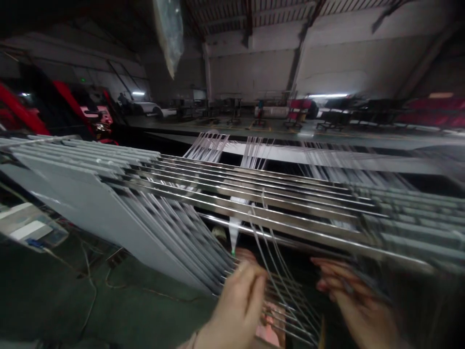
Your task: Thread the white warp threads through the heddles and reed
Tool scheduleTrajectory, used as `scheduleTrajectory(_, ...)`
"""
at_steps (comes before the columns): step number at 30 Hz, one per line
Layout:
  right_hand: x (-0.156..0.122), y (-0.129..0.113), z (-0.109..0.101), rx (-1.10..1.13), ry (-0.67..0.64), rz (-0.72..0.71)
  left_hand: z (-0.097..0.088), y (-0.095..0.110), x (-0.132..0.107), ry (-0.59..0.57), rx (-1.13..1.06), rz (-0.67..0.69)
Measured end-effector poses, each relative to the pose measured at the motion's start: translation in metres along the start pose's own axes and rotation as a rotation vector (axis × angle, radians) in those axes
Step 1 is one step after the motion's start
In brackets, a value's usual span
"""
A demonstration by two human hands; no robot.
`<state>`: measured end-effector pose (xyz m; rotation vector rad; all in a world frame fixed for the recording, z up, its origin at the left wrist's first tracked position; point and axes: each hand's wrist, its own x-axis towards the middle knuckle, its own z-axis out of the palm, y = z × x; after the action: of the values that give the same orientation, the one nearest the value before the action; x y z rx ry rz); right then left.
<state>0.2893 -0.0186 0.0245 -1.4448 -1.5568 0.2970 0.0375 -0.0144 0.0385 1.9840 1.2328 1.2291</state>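
My left hand (241,291) is closed at the lower middle, below a row of parallel metal bars (232,203). Its fingertips meet the narrow end of a gathered bundle of white threads (234,230), which has a small green tip. My right hand (354,295), somewhat blurred, is farther right with bent fingers partly apart. Something thin and dark lies along its fingers; I cannot make out what. Loose pale strands (274,257) hang down between my two hands. Behind my left hand, thin metal rods (290,320) cross near an orange-pink patch.
Grey hanging heddles (174,223) and flat grey panels (90,194) line the left of the loom. Warp threads (250,150) spread out behind the bars. A pale box (32,228) with cables stands at left. A clear plastic bag (170,34) hangs overhead.
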Motion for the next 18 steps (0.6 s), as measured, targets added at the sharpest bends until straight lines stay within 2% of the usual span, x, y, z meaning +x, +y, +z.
scheduleTrajectory(3, -0.009, -0.001, 0.003, -0.001, -0.041, 0.119, -0.006, -0.012, 0.033, 0.073, 0.408, 0.027)
scheduleTrajectory(5, -0.013, 0.002, 0.006, 0.003, -0.107, 0.152, -0.003, -0.022, 0.043, 0.099, 0.587, 0.001)
scheduleTrajectory(8, -0.014, 0.006, 0.004, 0.03, -0.24, 0.156, 0.011, -0.035, 0.046, 0.059, 0.584, 0.028)
scheduleTrajectory(10, -0.013, 0.002, 0.002, 0.075, -0.257, 0.157, 0.021, -0.038, 0.045, 0.037, 0.564, 0.065)
scheduleTrajectory(13, -0.007, -0.015, 0.001, 0.112, -0.208, 0.047, 0.024, -0.026, 0.049, -0.035, 0.397, 0.065)
scheduleTrajectory(16, -0.002, -0.037, 0.004, 0.038, -0.126, -0.09, 0.012, -0.004, 0.054, -0.151, -0.052, -0.037)
scheduleTrajectory(18, 0.0, -0.047, 0.003, -0.034, -0.081, -0.114, 0.002, 0.006, 0.053, -0.216, -0.375, -0.147)
